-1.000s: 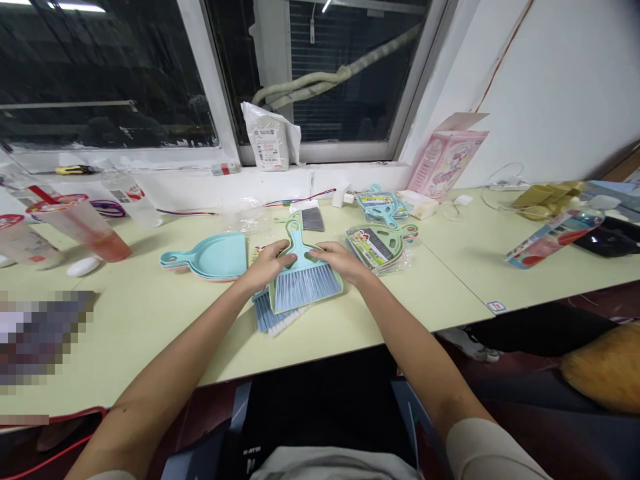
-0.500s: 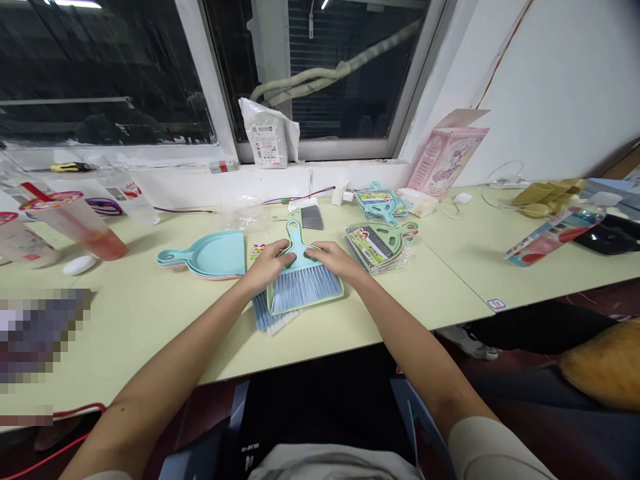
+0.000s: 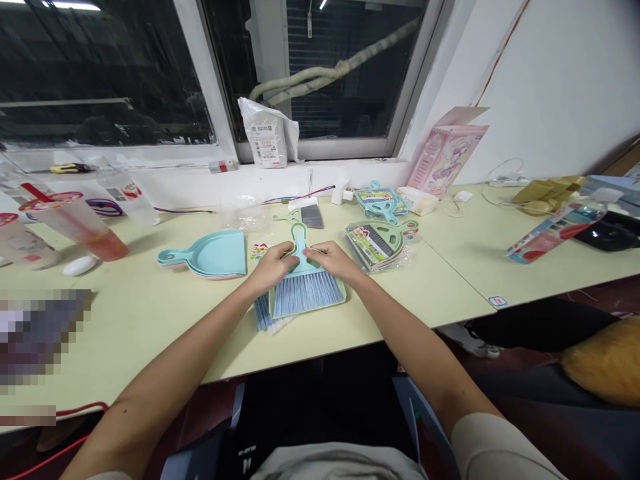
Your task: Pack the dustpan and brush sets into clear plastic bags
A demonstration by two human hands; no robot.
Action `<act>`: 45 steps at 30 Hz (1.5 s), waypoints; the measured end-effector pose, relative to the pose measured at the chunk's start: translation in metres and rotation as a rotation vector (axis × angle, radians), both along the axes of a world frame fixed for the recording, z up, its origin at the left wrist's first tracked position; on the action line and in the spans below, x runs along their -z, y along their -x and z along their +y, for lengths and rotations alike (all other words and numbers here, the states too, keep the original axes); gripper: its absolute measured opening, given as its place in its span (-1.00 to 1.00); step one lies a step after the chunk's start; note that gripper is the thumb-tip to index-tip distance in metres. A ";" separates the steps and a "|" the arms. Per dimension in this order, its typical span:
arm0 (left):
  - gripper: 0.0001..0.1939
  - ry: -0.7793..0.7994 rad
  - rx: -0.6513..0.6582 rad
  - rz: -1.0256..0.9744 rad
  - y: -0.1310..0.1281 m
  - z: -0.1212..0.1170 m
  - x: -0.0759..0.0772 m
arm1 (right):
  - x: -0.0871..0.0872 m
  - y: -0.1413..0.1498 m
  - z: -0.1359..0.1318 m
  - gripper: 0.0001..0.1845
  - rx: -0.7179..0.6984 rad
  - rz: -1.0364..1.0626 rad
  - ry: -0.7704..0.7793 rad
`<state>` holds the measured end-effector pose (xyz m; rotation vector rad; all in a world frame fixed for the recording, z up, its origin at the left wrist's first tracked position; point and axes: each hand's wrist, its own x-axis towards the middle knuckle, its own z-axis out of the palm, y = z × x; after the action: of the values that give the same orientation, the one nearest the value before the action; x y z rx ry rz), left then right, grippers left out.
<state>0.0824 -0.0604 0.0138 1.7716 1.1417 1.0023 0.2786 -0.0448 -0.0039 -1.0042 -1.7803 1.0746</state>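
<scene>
A light-blue hand brush (image 3: 307,292) lies in a pale green dustpan (image 3: 344,293), its bristles toward me. My left hand (image 3: 274,265) grips the left side of the pair near the handle, thumb on the brush. On the opposite side my right hand (image 3: 334,259) grips it too, thumb pressed close to the handle. Underneath, partly hidden, are more brushes with blue and white bristles (image 3: 263,313). A stack of dustpans, light blue on top (image 3: 217,255), sits to the left. Behind my hands lies a green brush with grey bristles (image 3: 313,216).
Bagged brush-and-dustpan sets (image 3: 377,243) lie right of my hands, with blue bagged sets (image 3: 380,202) behind. Drink cups (image 3: 83,227) stand at the left. A bottle (image 3: 555,230) and a pink box (image 3: 447,157) are on the right. The table's front edge (image 3: 350,348) runs before me.
Both hands and the brush with its dustpan have shifted very slightly right. The left hand sits a little further round the handle side. The other things have stayed put.
</scene>
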 end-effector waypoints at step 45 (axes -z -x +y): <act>-0.74 -0.375 -0.352 0.312 0.068 0.062 0.020 | 0.010 -0.013 0.026 -0.66 0.146 0.918 0.511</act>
<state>0.0147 0.0015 -0.0060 2.1232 1.5828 1.2383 0.2917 -0.0187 -0.0137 -0.7085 -0.6982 1.5942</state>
